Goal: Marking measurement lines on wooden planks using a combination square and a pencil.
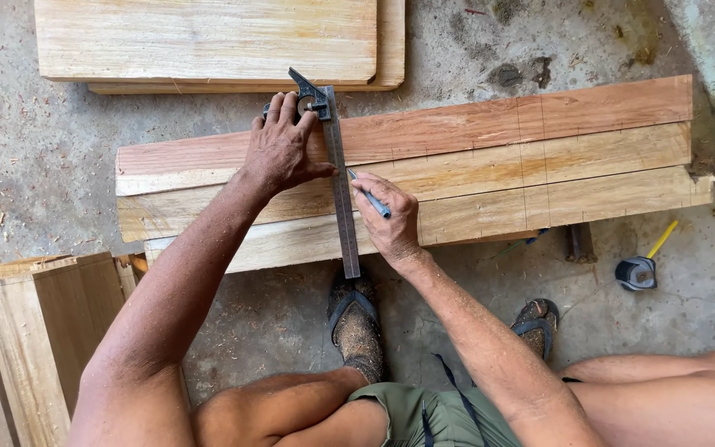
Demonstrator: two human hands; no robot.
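Fingers of my left hand (281,149) are curled and pressed down over the head of a combination square (337,165), just above the middle of the frame; its steel blade runs down across three planks (490,174) lying edge to edge on the concrete floor (26,141). Right hand (391,217) sits just right of the blade, fingers pinched around a blue pencil (371,199) whose tip touches the middle plank at the blade's edge. Pencil lines already cross the planks toward the right. A tape measure (636,272) lies at right on the floor, more boards (208,37) at upper left and lower left. Sandalled feet show below the planks.
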